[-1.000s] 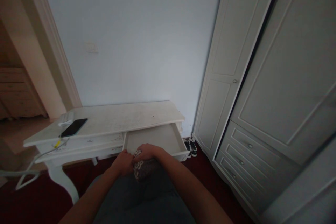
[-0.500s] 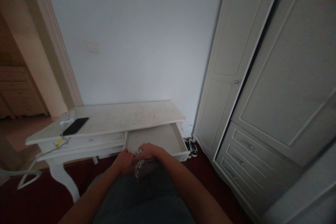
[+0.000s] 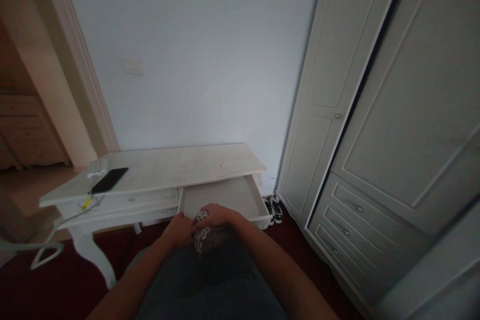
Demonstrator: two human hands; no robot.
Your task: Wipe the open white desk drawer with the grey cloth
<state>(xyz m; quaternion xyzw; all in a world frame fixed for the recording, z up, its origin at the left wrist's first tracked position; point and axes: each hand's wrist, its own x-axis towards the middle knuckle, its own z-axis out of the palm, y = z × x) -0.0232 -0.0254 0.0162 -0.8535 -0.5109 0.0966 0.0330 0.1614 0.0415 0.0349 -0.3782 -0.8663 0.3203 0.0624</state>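
A dark brown bundle with a pale pattern (image 3: 201,241), which looks like folded cloth, is held close to my body at the drawer's front. My right hand (image 3: 218,216) is closed over its top from the right. On its left side, my left hand (image 3: 179,231) is closed, fingers curled, against the bundle's edge. The fingertips of both hands are partly hidden. Just beyond them, the white drawer (image 3: 225,195) is pulled out of the white table (image 3: 180,162), its pale bottom showing.
A dark phone (image 3: 110,180) and a small white object (image 3: 98,167) lie on the table's left end. A pale cable (image 3: 71,220) with a yellow tag hangs there. Black-and-white shoes (image 3: 275,210) stand on the red floor, beside a tall white wardrobe (image 3: 318,160) at right.
My hands and the bundle show almost the same pose, shifted very slightly right. The view has moved a little; the drawer remains pulled out.
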